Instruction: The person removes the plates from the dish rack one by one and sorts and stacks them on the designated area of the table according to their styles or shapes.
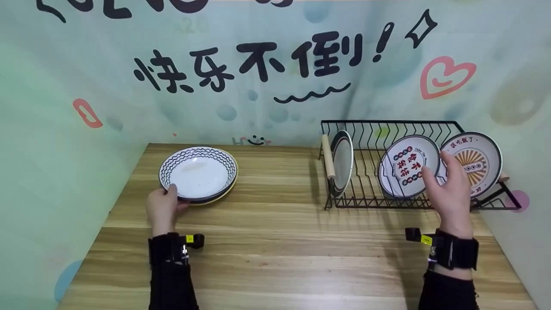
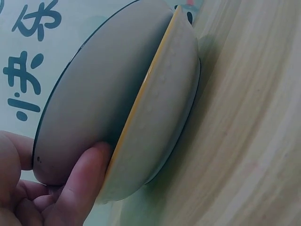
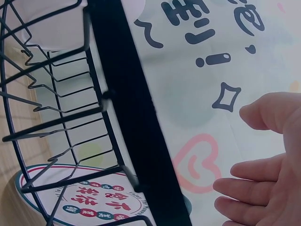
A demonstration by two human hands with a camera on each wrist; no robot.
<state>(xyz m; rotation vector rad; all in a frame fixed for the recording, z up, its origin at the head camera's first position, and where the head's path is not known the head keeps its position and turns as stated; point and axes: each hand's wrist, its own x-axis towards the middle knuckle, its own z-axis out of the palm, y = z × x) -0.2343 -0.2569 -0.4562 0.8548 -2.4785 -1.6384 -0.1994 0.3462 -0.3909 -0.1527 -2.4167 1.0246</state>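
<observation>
A white plate with a black zigzag rim (image 1: pixel 198 174) lies on top of a yellow-rimmed plate (image 1: pixel 217 196) at the left of the wooden table. My left hand (image 1: pixel 170 196) pinches the top plate's near rim, thumb on top. In the left wrist view a finger (image 2: pixel 80 181) sits under the upper plate (image 2: pixel 94 103), above the yellow-edged lower one (image 2: pixel 164 113). My right hand (image 1: pixel 439 172) is raised with fingers spread in front of a plate printed with red characters (image 1: pixel 407 165) standing in the black wire rack (image 1: pixel 370 129). The right wrist view shows its fingers (image 3: pixel 254 181) holding nothing.
The rack (image 3: pixel 122 94) also holds a plate standing on edge (image 1: pixel 343 161) at its left end and a sunburst-patterned plate (image 1: pixel 475 161) at its right end. A wooden handle (image 1: pixel 328 161) lies along the rack's left side. Printed backdrop walls close in the table on three sides.
</observation>
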